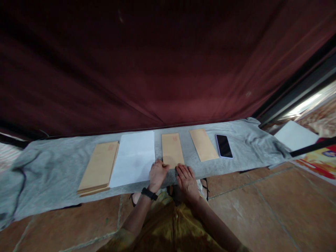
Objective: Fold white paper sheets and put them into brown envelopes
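A brown envelope (172,148) lies lengthwise on the grey cloth (52,168) in front of me. My left hand (157,174), with a black watch on its wrist, has its fingers curled at the envelope's near left corner. My right hand (187,178) lies flat with fingers stretched out, its fingertips at the envelope's near right corner. A white sheet of paper (134,157) lies just left of the envelope. Further left sits a stack of brown envelopes (99,166).
Another brown envelope (203,144) and a black phone (224,146) lie on the cloth to the right. A dark red curtain (157,63) hangs behind. White paper (295,134) rests on the tiled floor (262,203) at far right.
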### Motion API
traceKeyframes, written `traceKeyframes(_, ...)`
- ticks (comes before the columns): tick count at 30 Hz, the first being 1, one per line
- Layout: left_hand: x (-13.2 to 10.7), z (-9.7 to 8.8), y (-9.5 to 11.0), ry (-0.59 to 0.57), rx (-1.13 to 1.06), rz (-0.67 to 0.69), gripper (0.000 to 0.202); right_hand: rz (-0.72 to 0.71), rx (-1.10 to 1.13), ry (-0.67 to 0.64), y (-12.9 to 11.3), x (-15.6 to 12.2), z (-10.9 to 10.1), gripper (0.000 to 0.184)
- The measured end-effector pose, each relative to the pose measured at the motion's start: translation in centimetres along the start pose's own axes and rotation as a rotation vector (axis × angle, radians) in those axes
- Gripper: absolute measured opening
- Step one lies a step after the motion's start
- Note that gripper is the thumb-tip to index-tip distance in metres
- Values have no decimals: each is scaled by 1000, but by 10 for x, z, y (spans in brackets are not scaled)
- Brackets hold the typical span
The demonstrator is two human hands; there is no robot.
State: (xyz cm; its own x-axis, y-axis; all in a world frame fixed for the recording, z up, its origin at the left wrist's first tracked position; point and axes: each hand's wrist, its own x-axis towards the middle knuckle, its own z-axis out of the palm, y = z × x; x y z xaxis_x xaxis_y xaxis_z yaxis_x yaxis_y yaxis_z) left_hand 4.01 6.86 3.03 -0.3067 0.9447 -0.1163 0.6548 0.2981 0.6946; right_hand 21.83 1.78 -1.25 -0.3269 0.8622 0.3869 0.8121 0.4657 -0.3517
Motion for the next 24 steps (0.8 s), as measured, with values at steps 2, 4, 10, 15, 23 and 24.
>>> traceKeyframes(2, 3, 1, -2, -11, -86, -16, 22, -1, 4, 4, 0, 0, 0, 46)
traceKeyframes(4, 4, 5, -2, -21, -192, -28, 23, -1, 12, 8, 0, 0, 0, 46)
traceKeyframes(10, -1, 10, 8, -109, -514, -32, 24, 26, 22, -15, -1, 6, -5, 44)
traceKeyframes(15, -15, 4, 29, -143, -651, 4, 20, 131, -51, -70, -8, 21, -15, 41)
traceKeyframes(23, -30, -12, 50, -171, -746, 74, 34, 541, 540, 73, -15, 42, -24, 33)
traceKeyframes(24, -30, -13, 47, -139, -756, 47, 35, 624, 704, 125, -14, 43, -23, 37)
